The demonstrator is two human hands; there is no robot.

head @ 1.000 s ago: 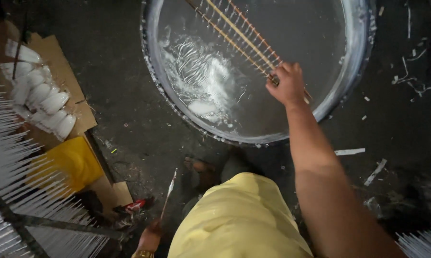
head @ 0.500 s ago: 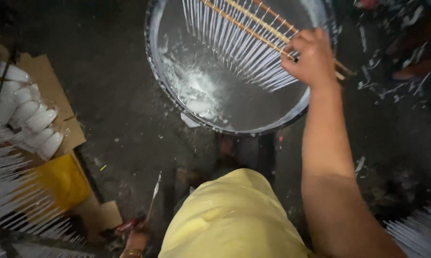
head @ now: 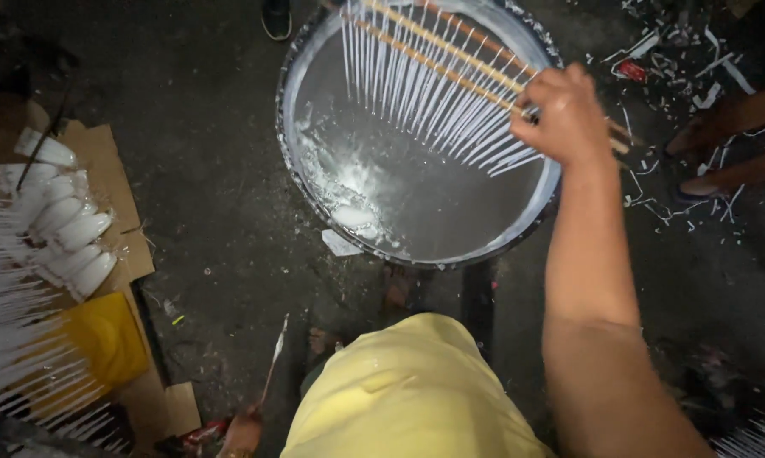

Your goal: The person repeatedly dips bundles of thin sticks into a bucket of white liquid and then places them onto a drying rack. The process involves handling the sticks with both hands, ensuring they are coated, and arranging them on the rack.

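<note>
- While your right hand (head: 566, 114) was closed around one end of the long wooden rods (head: 450, 55), the row of thin white wax-coated tapers (head: 425, 93) hung from them over the round metal tub of pale molten liquid (head: 425, 203).
- The rods lay slantwise above the tub's far rim, and the tapers' tips appeared to hang just clear of the liquid; whether any touched it could not be told.
- Your left hand (head: 242, 432) sat low by your knee, near the bottom edge of the view, seemingly closed on a thin pale stick (head: 274, 360); the grip itself was too dark to judge with certainty.
- By my judgement you were at the draining part of a dip, with the rack raised out of the tub.
- The next move would call for keeping the rods level and steady so that the tapers hung apart.
- At the floor's left edge lay brown cardboard sheets (head: 102, 170) carrying stubby white moulded pieces (head: 68, 229), a yellow cloth (head: 102, 339) and more racked white tapers (head: 17, 339).
- White scraps (head: 679, 51) littered the far right corner of the floor.
</note>
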